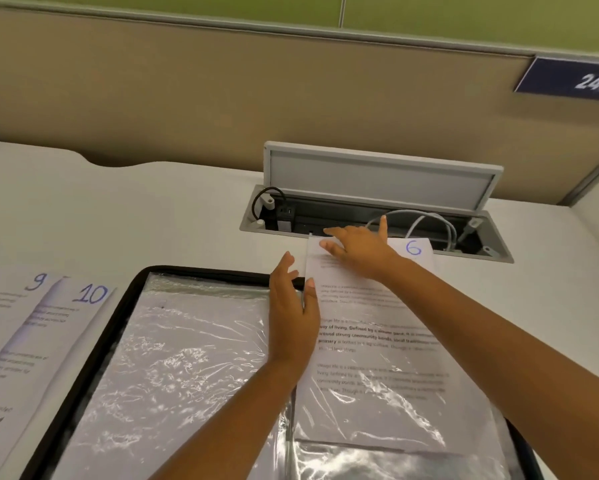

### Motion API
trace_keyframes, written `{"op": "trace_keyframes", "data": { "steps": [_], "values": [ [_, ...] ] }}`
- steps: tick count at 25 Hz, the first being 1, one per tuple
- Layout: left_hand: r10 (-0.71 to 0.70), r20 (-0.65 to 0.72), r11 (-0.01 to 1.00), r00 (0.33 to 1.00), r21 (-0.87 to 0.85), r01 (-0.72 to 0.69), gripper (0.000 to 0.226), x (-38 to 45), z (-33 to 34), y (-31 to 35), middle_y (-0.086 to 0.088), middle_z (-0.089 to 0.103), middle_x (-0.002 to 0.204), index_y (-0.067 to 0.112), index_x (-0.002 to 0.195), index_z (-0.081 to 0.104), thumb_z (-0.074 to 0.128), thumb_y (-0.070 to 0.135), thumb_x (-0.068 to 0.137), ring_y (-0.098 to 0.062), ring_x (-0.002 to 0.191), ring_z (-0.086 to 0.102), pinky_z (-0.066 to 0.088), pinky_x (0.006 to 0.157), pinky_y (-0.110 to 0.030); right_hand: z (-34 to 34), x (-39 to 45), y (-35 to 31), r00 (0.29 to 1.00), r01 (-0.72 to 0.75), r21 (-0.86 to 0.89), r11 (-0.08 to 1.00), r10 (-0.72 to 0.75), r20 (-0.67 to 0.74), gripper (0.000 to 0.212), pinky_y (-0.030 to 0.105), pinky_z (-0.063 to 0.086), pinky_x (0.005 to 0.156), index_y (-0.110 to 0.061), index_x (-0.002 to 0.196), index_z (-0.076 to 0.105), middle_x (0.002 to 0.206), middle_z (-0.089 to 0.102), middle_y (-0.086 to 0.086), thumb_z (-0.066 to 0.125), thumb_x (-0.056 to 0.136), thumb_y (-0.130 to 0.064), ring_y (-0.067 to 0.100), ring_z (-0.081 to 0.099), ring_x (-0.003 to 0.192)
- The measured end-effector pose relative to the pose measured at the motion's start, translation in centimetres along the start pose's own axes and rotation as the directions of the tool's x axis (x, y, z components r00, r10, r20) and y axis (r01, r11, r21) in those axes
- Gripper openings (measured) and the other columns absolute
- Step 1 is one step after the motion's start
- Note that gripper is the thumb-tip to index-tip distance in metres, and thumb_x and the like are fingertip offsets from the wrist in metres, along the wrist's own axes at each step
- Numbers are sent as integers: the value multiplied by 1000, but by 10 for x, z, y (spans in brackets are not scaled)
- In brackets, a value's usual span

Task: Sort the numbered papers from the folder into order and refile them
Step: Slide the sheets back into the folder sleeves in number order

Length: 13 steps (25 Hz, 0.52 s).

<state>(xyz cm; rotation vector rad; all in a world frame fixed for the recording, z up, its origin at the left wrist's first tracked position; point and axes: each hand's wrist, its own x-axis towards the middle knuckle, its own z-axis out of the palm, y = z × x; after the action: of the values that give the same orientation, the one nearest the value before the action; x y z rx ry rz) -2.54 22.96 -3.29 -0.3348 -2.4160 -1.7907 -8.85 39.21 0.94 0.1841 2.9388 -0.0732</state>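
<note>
Head view. An open black-edged display folder (83, 379) lies on the white desk (145, 209), its clear plastic sleeves (173, 358) spread across both halves. The paper numbered 6 (370, 344) lies on the right half, its lower part under a glossy sleeve and its far end projecting past the folder's far edge onto the desk, reaching the rim of the cable tray (377, 220). The right hand (356, 251) rests flat on the far end of this paper, fingers straight and fanned out toward the left, thumb raised toward the tray; it presses rather than pinches. The left hand (292, 313) lies along the folder's spine at the paper's left edge, fingers straight and close together, the thumb lying over the paper's edge; whether it pinches the sleeve there cannot be told. To the left of the folder, two more papers lie overlapped on the desk: the paper numbered 9 (3, 306) farthest left, and the paper numbered 10 (52, 341) beside the folder's edge. The tray's grey lid (377, 174) stands raised against the tan partition (256, 91), which bears a blue plate marked 248 (571, 79).
</note>
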Motion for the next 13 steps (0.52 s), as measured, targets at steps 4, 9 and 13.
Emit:
{"op": "trace_keyframes", "data": {
  "steps": [4, 9, 13],
  "values": [
    [-60, 133, 998, 989, -18, 63, 47, 6, -8, 3, 0, 38, 143, 20, 143, 27, 42, 16, 98, -9, 125, 40, 34, 90, -2, -8, -22, -3, 1000, 2, -5, 1000, -2, -8, 56, 62, -13, 107, -28, 145, 32, 143, 44, 3, 19, 97, -55, 24, 33, 137],
    [67, 485, 858, 872, 419, -298, 52, -33, -39, -2, 1, 2, 156, 23, 149, 11, 28, 34, 101, -16, 144, 6, 5, 111, -24, -14, -41, -5, 1000, 4, -45, 999, -5, -23, 43, 64, -15, 106, -29, 143, 31, 137, 48, 3, 38, 100, -26, 25, 40, 131],
    [137, 514, 779, 847, 472, -413, 58, -61, -74, -18, 17, 0, 148, 29, 145, 3, 4, 51, 91, -1, 140, -9, -10, 113, -20, -16, -36, -3, 992, -68, 12, 998, 69, -108, 47, 59, -14, 108, -29, 134, 44, 128, 55, 2, 44, 94, -4, 25, 48, 124]
  ]
}}
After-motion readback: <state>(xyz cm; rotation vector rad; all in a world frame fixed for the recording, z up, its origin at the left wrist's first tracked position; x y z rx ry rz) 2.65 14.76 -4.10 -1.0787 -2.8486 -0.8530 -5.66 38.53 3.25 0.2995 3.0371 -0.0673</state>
